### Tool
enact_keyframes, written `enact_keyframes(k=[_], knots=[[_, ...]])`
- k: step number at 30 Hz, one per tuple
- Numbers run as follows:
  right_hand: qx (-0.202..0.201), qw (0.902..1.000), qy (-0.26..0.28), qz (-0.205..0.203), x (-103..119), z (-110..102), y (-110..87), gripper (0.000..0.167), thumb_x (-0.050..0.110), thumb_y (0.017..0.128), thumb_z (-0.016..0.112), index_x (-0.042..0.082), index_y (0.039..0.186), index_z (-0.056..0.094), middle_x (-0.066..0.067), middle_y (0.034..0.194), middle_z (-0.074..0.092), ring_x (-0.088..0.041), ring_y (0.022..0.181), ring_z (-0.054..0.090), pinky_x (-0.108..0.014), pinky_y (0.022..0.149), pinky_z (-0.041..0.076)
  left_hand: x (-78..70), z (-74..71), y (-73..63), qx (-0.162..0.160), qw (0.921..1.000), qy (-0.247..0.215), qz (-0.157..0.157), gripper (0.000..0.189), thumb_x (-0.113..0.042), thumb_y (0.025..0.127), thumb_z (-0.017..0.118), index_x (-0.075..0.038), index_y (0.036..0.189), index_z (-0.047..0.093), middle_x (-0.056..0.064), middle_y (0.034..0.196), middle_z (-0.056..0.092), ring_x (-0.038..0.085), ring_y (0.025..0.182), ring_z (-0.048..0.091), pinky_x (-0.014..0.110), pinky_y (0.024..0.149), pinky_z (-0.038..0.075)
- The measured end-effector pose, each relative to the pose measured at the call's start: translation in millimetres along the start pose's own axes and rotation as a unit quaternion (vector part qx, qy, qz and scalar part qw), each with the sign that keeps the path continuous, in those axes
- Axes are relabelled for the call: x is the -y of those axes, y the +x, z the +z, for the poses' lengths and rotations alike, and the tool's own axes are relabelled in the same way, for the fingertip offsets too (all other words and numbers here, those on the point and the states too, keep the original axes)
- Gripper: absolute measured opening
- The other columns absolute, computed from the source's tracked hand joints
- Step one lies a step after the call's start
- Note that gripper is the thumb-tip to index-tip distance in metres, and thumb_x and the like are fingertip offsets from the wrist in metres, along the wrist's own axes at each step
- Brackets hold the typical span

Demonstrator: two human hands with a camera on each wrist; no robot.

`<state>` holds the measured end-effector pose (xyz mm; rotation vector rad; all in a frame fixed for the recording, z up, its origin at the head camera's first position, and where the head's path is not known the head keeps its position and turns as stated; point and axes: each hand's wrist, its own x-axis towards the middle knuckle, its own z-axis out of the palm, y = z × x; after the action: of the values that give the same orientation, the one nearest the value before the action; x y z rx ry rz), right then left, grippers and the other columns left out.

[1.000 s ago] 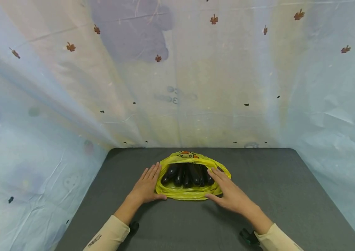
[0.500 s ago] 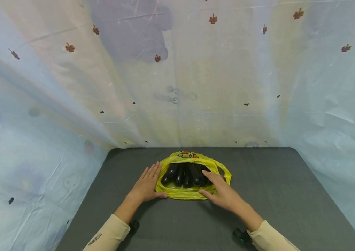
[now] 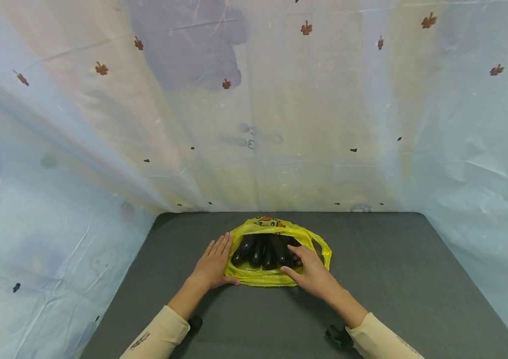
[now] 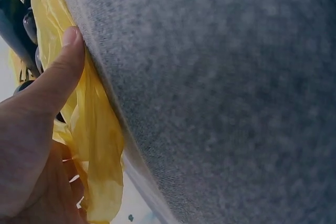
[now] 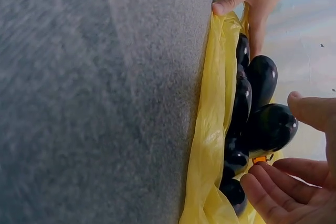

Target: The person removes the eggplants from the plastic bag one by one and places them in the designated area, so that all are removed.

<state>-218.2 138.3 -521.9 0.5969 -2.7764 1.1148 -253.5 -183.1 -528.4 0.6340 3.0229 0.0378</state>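
Observation:
A yellow plastic bag (image 3: 262, 279) lies on its side on the grey table, its mouth facing me. Inside it are several glossy dark eggplants (image 3: 268, 252), their rounded ends outward. My left hand (image 3: 212, 264) rests along the bag's left side with straight fingers, its thumb (image 4: 68, 66) touching the yellow film near the front rim. At the right of the mouth is my right hand (image 3: 314, 276), thumb and fingers spread apart. In the right wrist view those fingers (image 5: 286, 184), slightly bent, are beside the front eggplant (image 5: 272, 127) and grip nothing.
The grey table (image 3: 397, 279) extends around the bag, with rounded far corners. A pale printed plastic sheet (image 3: 280, 124) with leaf shapes hangs behind and at the sides. The bag's loose handle (image 3: 325, 249) stands at its right. Dark wrist devices (image 3: 338, 337) sit at both cuffs.
My right hand has moved left, from the bag's right edge in over its mouth beside the eggplants, and the handle at the right is uncovered. My left hand has stayed in place.

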Motion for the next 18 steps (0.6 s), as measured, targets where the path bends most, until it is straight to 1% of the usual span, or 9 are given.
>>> enact_keyframes(k=[2,5,9,15,18], knots=[[-0.003,0.9999,0.008,0.009,0.5,1.1,1.3,0.067,0.032,0.099,0.081,0.0,0.153,0.057,-0.01,0.129,0.067,-0.026,0.108,0.066,-0.045,0.09,0.059,-0.7,0.3,0.6,0.007,0.9999,0.007,-0.003,0.134,-0.069,0.081,0.083,-0.001,0.172,0.014,0.018,0.179,0.013,0.034,0.165,0.018,0.053,0.134,0.017],[-0.006,0.9996,0.013,0.023,0.6,2.2,3.4,0.066,0.032,0.098,0.082,0.001,0.151,0.059,-0.005,0.121,0.067,-0.021,0.103,0.066,-0.039,0.085,0.059,-2.3,0.7,1.4,0.009,0.9999,0.012,-0.005,0.133,-0.069,0.081,0.083,-0.001,0.172,0.014,0.017,0.179,0.012,0.033,0.165,0.018,0.052,0.134,0.017],[-0.006,0.9992,0.022,0.033,-0.3,3.6,5.8,0.064,0.033,0.098,0.083,0.001,0.149,0.062,-0.001,0.112,0.066,-0.017,0.098,0.065,-0.034,0.081,0.058,-4.6,1.0,1.9,0.006,0.9997,0.023,-0.006,0.133,-0.07,0.08,0.083,-0.002,0.172,0.015,0.016,0.179,0.013,0.032,0.165,0.019,0.051,0.134,0.018],[0.001,0.9983,0.04,0.044,1.1,5.8,8.1,0.063,0.035,0.097,0.083,0.0,0.146,0.064,-0.001,0.104,0.066,-0.014,0.089,0.063,-0.033,0.078,0.058,-4.0,4.1,1.6,0.003,0.9994,0.033,-0.009,0.134,-0.071,0.08,0.082,-0.002,0.172,0.015,0.017,0.179,0.014,0.032,0.165,0.02,0.05,0.134,0.02],[0.004,0.9977,0.043,0.052,2.0,6.6,8.9,0.065,0.038,0.096,0.083,0.001,0.146,0.064,0.002,0.101,0.066,-0.011,0.086,0.061,-0.032,0.076,0.057,-3.9,5.3,1.0,0.0,0.9994,0.032,-0.009,0.134,-0.071,0.08,0.082,-0.001,0.172,0.014,0.017,0.179,0.014,0.032,0.165,0.02,0.051,0.134,0.02]])
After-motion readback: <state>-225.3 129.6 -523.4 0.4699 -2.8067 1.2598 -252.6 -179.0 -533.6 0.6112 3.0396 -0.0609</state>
